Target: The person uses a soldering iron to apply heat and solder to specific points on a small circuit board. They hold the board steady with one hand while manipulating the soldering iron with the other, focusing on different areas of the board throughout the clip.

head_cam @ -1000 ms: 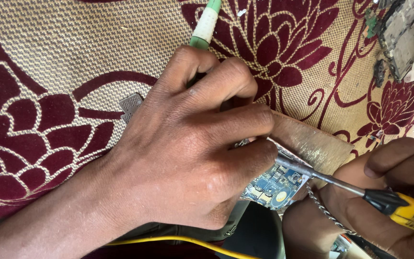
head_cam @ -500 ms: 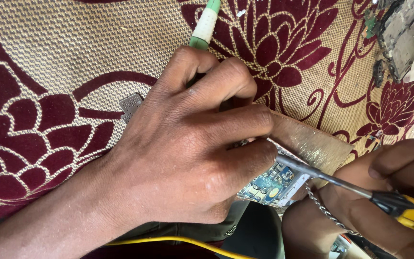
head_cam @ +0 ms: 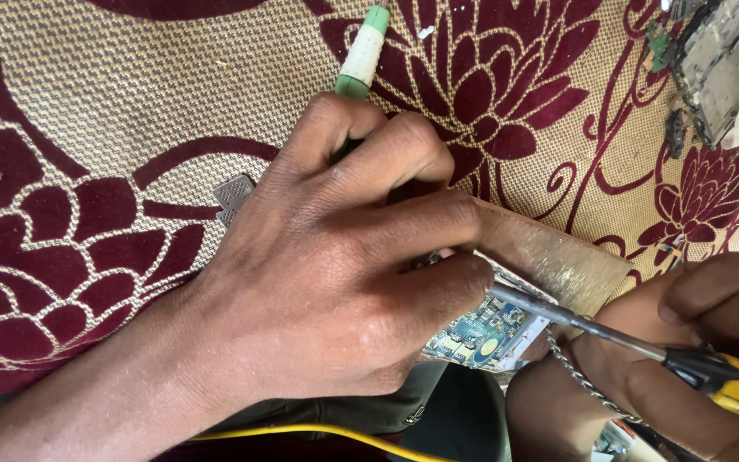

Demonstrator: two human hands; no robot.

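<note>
Closest to the camera, a yellow cable [head_cam: 301, 432] ran along the bottom edge, just under the left wrist. The right hand [head_cam: 694, 359] sat at the lower right, fingers wrapped tight around the yellow-and-black handle of a soldering iron [head_cam: 635, 346]. Its long axis ran nearly flat across the view, tilted a bit, with the metal tip pointing left and slightly up, handle low on the right. The tip ended right by the little finger of the left hand, over a small blue circuit board [head_cam: 485, 329] that peeked out from under that hand. A thin twisted strand of wire [head_cam: 579, 376] hung down from near the board, next to the right hand. The left hand [head_cam: 344, 274] filled the middle of the view, palm down, fingers curled close together over the board and pinching a green-and-white pen-like tool [head_cam: 361, 56] that stuck out past the knuckles, pointing up and away. Everything rested on a beige cloth with dark red flowers [head_cam: 87, 103]. Far off in the top right corner lay more bare circuit boards [head_cam: 716, 56], well apart from both hands.
</note>
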